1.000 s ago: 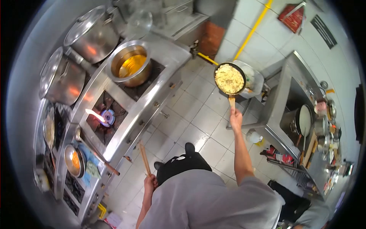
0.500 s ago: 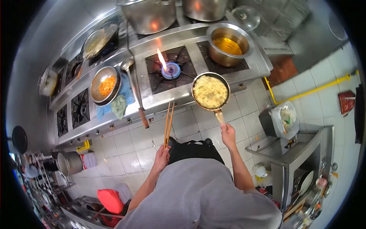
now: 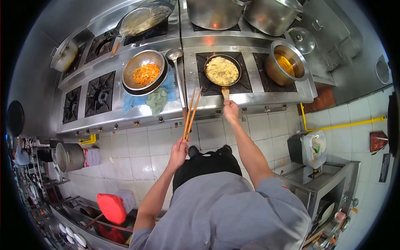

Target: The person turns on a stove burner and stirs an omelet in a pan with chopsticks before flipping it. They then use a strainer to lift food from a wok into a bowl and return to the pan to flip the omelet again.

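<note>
My right hand [image 3: 231,111] is closed around the handle of a frying pan [image 3: 240,75], which sits over a burner of the steel stove. A round yellow omelette [image 3: 222,71] fills most of the pan. In my left hand [image 3: 179,151] is a pair of long wooden chopsticks [image 3: 191,113], pointing up toward the stove with their tips apart. The chopsticks touch no food. A ladle [image 3: 176,62] with a long handle lies on the stove between the pan and a perforated metal bowl [image 3: 134,66] of shredded orange food.
A deep pot of yellow liquid [image 3: 308,71] stands right of the pan. Large stockpots [image 3: 213,14] are behind it. Under the bowl lie a blue cloth [image 3: 131,101] and a green cloth [image 3: 156,101]. A wide pan [image 3: 154,16] is at back left. A lined bin [image 3: 313,146] stands at right.
The frying pan has moved forward from in front of the stove onto the lit burner, with my right hand still on its handle. My left hand with the chopsticks has moved slightly forward.
</note>
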{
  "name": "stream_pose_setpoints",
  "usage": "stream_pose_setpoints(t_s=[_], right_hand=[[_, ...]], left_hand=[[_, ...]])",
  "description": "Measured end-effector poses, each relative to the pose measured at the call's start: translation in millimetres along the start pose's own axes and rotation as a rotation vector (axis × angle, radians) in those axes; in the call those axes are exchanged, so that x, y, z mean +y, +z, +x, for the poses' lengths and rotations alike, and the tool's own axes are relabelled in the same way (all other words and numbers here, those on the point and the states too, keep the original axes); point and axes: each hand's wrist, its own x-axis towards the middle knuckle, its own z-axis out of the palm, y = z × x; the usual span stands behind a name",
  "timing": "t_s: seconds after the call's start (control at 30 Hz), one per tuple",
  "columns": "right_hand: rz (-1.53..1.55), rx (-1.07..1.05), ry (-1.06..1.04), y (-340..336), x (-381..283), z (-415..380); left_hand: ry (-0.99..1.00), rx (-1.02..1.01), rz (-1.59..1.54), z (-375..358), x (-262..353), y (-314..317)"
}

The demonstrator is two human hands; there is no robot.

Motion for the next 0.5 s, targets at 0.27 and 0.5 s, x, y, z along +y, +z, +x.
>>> stream_pose_setpoints(t_s=[0.27, 0.5], right_hand=[[-0.052, -0.278, -0.494, -29.9, -54.6, -107.8], [0.469, -0.597, -0.118, -40.1, -68.1, -144.1]], left_hand=[[0.015, -0.064, -0.117, 34.2, 22.1, 22.1], [0.044, -0.253, -0.059, 56.1, 53.6, 73.9]])
